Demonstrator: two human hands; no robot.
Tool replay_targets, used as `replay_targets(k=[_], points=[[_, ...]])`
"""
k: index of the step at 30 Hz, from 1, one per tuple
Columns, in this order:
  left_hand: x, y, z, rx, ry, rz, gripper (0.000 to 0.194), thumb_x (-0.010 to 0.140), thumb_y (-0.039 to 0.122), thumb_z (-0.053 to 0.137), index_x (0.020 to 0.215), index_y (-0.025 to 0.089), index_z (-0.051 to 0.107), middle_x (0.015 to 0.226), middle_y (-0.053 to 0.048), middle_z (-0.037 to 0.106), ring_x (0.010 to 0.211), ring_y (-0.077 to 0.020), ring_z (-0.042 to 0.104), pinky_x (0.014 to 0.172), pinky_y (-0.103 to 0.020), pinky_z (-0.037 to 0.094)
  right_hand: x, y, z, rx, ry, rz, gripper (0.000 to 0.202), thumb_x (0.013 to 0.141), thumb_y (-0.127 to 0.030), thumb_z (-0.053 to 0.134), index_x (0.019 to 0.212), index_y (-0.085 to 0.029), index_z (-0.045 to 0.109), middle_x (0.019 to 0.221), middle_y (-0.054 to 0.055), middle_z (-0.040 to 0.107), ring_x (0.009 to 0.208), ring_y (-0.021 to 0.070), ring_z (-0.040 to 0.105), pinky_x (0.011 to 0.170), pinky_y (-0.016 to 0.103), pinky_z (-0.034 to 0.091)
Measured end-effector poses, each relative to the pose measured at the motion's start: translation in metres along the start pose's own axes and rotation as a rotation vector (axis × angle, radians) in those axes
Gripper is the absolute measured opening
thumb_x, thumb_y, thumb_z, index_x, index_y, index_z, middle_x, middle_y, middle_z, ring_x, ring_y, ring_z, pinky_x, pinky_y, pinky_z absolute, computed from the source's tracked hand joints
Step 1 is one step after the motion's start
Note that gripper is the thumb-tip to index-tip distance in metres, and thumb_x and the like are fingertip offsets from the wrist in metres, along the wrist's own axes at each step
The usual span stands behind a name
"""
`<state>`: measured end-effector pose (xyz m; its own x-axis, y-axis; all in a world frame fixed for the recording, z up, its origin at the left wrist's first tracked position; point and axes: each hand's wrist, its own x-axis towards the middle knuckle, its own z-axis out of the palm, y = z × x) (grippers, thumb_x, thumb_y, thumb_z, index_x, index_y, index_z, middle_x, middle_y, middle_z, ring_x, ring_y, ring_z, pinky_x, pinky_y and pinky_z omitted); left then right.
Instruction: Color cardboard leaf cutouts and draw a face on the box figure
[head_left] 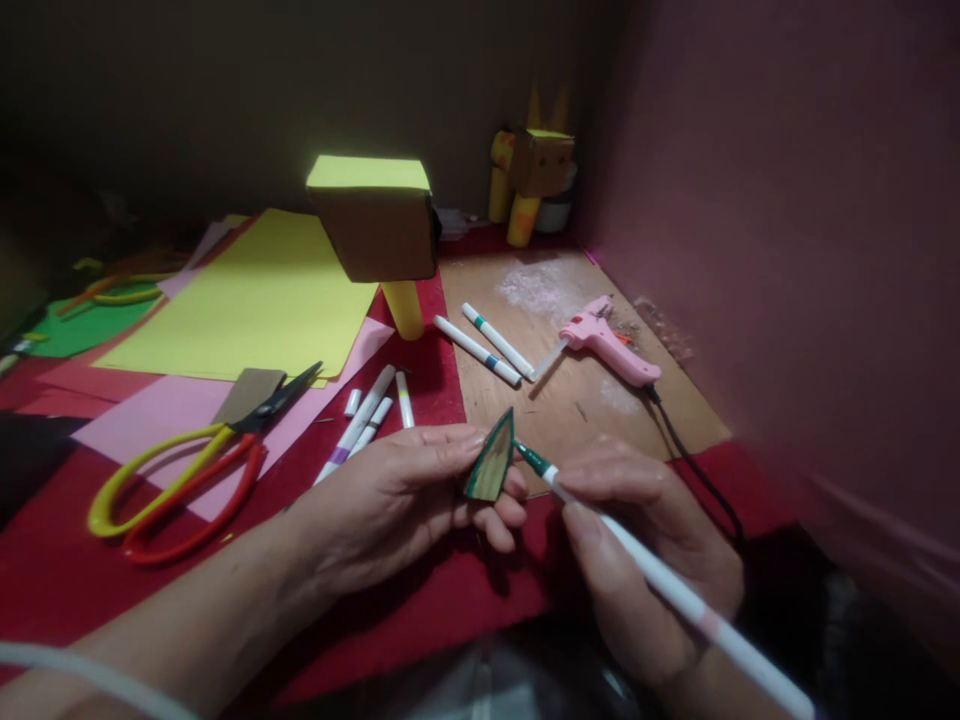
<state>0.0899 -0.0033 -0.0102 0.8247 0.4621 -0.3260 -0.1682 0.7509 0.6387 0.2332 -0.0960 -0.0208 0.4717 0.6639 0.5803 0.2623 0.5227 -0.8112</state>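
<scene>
Between the thumb and fingers of my left hand [420, 490] is a small pointed cardboard piece [491, 462], its edges dark green and its middle bare brown. My right hand [645, 550] grips a white marker [660, 575] like a pen, and the marker's green tip is at the piece's right edge. Whether the tip touches the edge I cannot tell. Beyond my hands lie two white markers with coloured bands, one blue marker [478, 350] and one green marker [498, 341]. More markers [364, 420] and a loose white cap [352, 402] rest beside my left wrist.
Scissors [225, 440] with yellow and red handles lie on pink paper at left, near yellow sheets [247, 300]. A cardboard box shape [375, 235] stands behind. A pink glue gun [611, 345] with its cord rests on a board [570, 420]. A cardboard animal figure [544, 165] stands at the back.
</scene>
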Motion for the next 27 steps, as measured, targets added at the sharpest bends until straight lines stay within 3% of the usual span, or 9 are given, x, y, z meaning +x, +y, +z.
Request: replay_targets(k=[8,16,20,23,27], points=[[0.0,0.005,0.0,0.006,0.094,-0.021,0.028,0.1,0.018,0.052,0.101,0.003,0.076,0.089,-0.022,0.077,0.075,-0.0265,0.077,0.062,-0.031,0.066,0.001,0.005,-0.014,-0.003,-0.025,0.09,0.019,0.092,-0.01,0.063,0.102,-0.024,0.07,0.084,0.002,0.073,0.07,0.0155,0.072,0.061,0.026,0.06],[0.0,0.014,-0.001,0.18,0.177,-0.001,0.029,0.098,0.023,0.055,0.085,0.005,0.074,0.08,-0.02,0.077,0.068,-0.0257,0.077,0.057,-0.031,0.066,-0.001,0.009,-0.017,-0.083,0.007,0.067,0.018,0.087,-0.011,0.065,0.098,-0.024,0.072,0.077,0.001,0.069,0.063,0.0149,0.065,0.054,0.025,0.054],[-0.006,0.017,-0.002,0.366,0.306,-0.01,0.023,0.094,0.023,0.059,0.08,0.007,0.068,0.069,-0.017,0.074,0.054,-0.0234,0.073,0.044,-0.026,0.06,0.001,0.011,-0.019,-0.071,0.0,0.064,0.021,0.086,-0.009,0.064,0.097,-0.025,0.072,0.077,-0.001,0.068,0.048,0.0095,0.053,0.039,0.021,0.039],[-0.017,0.014,-0.002,0.42,0.398,-0.017,0.012,0.092,0.024,0.063,0.094,0.012,0.063,0.068,-0.014,0.075,0.049,-0.0234,0.071,0.042,-0.028,0.058,0.002,0.011,-0.02,-0.056,-0.006,0.078,0.022,0.086,-0.009,0.064,0.097,-0.026,0.073,0.076,-0.002,0.067,0.042,0.0069,0.045,0.035,0.021,0.033],[-0.031,0.007,0.002,0.53,0.453,-0.059,0.035,0.095,0.028,0.063,0.124,0.013,0.052,0.066,-0.012,0.075,0.048,-0.0223,0.071,0.047,-0.026,0.057,0.002,0.011,-0.021,-0.04,-0.021,0.087,0.024,0.086,-0.008,0.064,0.098,-0.026,0.073,0.077,-0.003,0.068,0.041,0.0066,0.045,0.036,0.021,0.034]])
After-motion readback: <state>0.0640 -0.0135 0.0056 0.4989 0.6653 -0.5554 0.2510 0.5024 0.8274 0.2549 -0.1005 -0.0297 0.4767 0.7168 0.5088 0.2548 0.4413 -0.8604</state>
